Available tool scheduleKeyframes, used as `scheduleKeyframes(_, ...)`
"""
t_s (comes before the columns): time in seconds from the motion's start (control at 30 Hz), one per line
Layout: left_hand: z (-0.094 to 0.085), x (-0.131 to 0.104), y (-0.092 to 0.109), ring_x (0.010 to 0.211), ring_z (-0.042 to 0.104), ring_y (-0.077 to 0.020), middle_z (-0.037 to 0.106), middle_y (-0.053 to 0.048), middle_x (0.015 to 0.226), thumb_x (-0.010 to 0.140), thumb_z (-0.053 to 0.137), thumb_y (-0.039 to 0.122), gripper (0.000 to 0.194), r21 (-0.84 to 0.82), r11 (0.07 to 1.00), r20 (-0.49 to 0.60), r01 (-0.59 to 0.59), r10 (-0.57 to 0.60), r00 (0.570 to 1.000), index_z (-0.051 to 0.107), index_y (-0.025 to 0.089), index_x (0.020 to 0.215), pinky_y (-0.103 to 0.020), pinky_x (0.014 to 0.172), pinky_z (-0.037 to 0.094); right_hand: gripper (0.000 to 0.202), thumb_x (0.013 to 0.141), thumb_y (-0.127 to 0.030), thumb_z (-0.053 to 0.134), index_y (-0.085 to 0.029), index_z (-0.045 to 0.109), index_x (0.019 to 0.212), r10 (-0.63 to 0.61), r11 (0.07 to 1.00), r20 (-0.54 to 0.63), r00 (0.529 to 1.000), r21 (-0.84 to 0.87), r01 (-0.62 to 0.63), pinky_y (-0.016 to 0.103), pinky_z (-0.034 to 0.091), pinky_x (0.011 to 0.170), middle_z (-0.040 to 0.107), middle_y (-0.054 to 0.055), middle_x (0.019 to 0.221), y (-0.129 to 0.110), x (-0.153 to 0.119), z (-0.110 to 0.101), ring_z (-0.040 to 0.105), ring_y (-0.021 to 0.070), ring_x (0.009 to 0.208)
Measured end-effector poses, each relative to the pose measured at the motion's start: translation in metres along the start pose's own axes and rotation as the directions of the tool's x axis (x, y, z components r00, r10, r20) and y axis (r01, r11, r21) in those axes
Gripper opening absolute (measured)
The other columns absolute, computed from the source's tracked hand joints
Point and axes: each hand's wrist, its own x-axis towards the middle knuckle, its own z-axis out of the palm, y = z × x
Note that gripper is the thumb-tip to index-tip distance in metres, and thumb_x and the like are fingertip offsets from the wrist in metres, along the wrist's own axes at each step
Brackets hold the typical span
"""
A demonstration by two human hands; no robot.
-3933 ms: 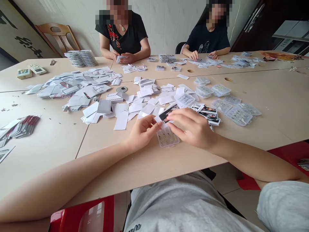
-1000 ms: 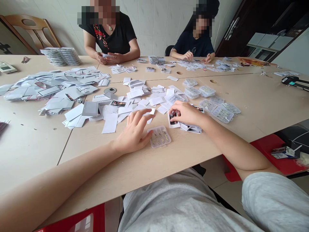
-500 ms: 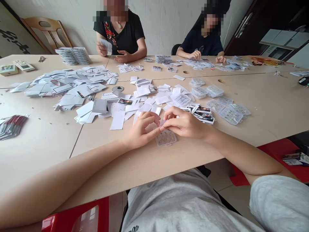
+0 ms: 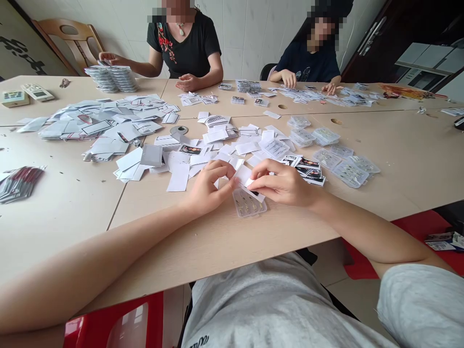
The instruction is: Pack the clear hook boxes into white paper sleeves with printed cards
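Observation:
Between my two hands is a small white paper card, a dark print showing at its lower right edge. My left hand pinches the card's left side between thumb and fingers. From the other side my right hand grips it with thumb and forefinger. Right below the card, a clear plastic box lies on the table with rows of small gold-coloured pieces inside; the card and fingers hide its far edge. Just beyond my right hand lie black-and-white printed cards.
Loose white cards spread ahead of my hands, with a larger heap at left. Clear boxes stand at right. A tape roll lies among the cards. Two people sit opposite; stacked packs stand by one's hand.
The card between my hands now shows more of its white face above the box. Across the table, one person's hand has moved over to the stacked packs. The view has shifted slightly.

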Motion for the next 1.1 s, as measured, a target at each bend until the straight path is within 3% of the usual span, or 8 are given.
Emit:
scheduleKeyframes(0.43, -0.004, 0.008, -0.007, 0.083, 0.053, -0.0181, 0.059, -0.003, 0.083, 0.082, 0.050, 0.028, 0.017, 0.085, 0.986, -0.144, 0.146, -0.133, 0.981, 0.050, 0.019, 0.068, -0.033, 0.077, 0.042, 0.017, 0.085, -0.012, 0.057, -0.022, 0.066, 0.095, -0.014, 0.999, 0.002, 1.000, -0.038, 0.014, 0.025, 0.050, 0.065, 0.060, 0.005, 0.089, 0.000, -0.001, -0.003, 0.059, 0.0122, 0.073)
scheduleKeyframes(0.83, -0.004, 0.009, -0.021, 0.089, 0.053, -0.0186, 0.063, -0.002, 0.088, 0.083, 0.055, 0.024, 0.016, 0.333, 0.943, -0.204, 0.021, 0.050, 0.978, 0.051, 0.019, 0.068, -0.038, 0.087, 0.034, 0.017, 0.083, -0.011, 0.059, -0.021, 0.065, 0.095, -0.008, 0.998, 0.001, 1.000, -0.070, 0.008, 0.026, 0.050, 0.063, 0.060, 0.005, 0.088, 0.000, -0.002, -0.003, 0.059, 0.0127, 0.074)
scheduleKeyframes(1.1, -0.003, 0.010, -0.025, 0.090, 0.053, -0.0185, 0.063, -0.001, 0.089, 0.083, 0.056, 0.025, 0.016, 0.367, 0.930, -0.205, 0.029, 0.050, 0.978, 0.052, 0.019, 0.068, -0.038, 0.088, 0.033, 0.018, 0.083, -0.010, 0.059, -0.022, 0.065, 0.095, -0.020, 0.997, 0.014, 1.000, -0.077, 0.021, 0.027, 0.051, 0.065, 0.060, 0.005, 0.088, 0.001, -0.003, -0.004, 0.060, 0.0133, 0.076)
